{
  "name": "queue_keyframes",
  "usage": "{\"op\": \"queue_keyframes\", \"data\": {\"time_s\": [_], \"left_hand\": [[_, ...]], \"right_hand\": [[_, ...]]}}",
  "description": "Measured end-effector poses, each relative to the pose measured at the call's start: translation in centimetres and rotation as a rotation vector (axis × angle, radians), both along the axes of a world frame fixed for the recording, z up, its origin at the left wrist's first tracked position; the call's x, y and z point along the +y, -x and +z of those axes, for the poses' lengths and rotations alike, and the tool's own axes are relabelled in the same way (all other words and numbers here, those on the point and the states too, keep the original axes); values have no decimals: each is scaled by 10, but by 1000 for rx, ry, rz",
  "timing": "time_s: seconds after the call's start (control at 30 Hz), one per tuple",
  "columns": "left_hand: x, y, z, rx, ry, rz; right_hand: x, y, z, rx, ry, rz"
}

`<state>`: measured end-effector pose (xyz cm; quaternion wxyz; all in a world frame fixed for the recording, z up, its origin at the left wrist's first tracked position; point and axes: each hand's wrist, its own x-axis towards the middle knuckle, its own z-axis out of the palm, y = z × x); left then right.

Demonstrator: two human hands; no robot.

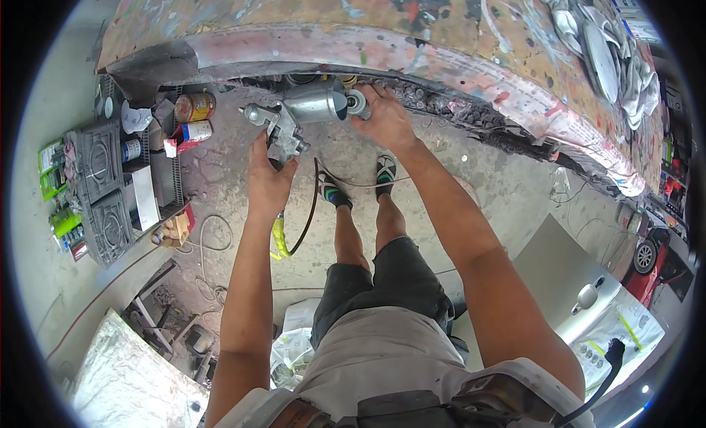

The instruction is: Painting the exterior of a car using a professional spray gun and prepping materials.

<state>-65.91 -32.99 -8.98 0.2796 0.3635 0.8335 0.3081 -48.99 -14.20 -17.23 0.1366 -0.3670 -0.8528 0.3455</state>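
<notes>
My left hand [269, 172] is wrapped round the handle of a metal spray gun [278, 128], just in front of the workbench edge. The gun's silver paint cup [312, 101] lies tilted on its side, its open mouth facing right. Beside that mouth, my right hand [388, 119] grips a round silver cup lid [357, 103] by its rim, slightly apart from the cup. A dark air hose [307, 229] hangs below the gun and curves near my feet, with a yellow-green wrapped section [279, 237] under my left wrist.
The paint-spattered workbench [309, 23] spans the far side, with grey rags [596, 45] at its right. Paint cans [195, 107] and boxes fill a shelf on the left. A silver car door panel [566, 281] leans at the right. Thin hoses [220, 233] lie on the concrete floor.
</notes>
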Motion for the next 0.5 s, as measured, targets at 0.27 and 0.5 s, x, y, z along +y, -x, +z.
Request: {"op": "queue_keyframes", "data": {"time_s": [0.27,0.5], "left_hand": [[5,-5,2,64,-29,-47],[12,-12,10,108,-12,-62]], "right_hand": [[1,-7,0,13,26,-31],[2,-10,-8,-15,6,-31]]}}
